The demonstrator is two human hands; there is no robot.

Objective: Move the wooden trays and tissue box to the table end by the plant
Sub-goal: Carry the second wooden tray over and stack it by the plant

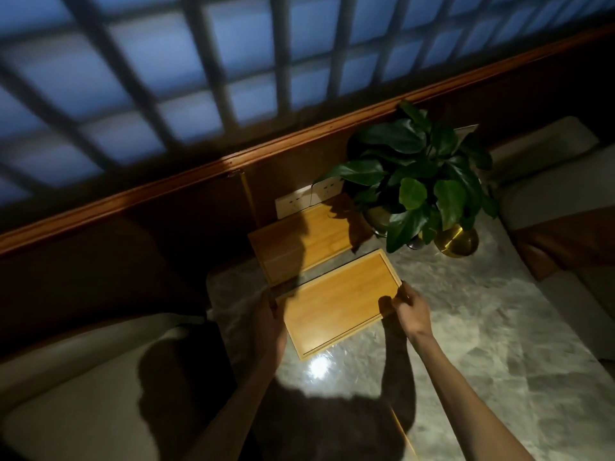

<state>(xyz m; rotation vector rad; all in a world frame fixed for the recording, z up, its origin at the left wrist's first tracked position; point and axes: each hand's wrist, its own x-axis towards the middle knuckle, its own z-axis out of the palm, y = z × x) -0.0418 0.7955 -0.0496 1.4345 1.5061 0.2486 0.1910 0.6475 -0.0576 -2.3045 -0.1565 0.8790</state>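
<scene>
Two wooden trays lie on the marble table [482, 327]. The far tray [299, 244] rests at the table end, just left of the green plant [419, 174] in its gold pot [456, 241]. The near tray [332, 301] sits just in front of it. My left hand [271, 324] grips its left edge and my right hand [411, 311] grips its right edge. No tissue box is in view.
Wall sockets [309, 197] sit behind the far tray under a wooden rail [199, 174] and a latticed window. Cushioned benches flank the table, one on the left [83, 377] and one on the right [549, 194]. A thin wooden edge [404, 434] shows near my right forearm.
</scene>
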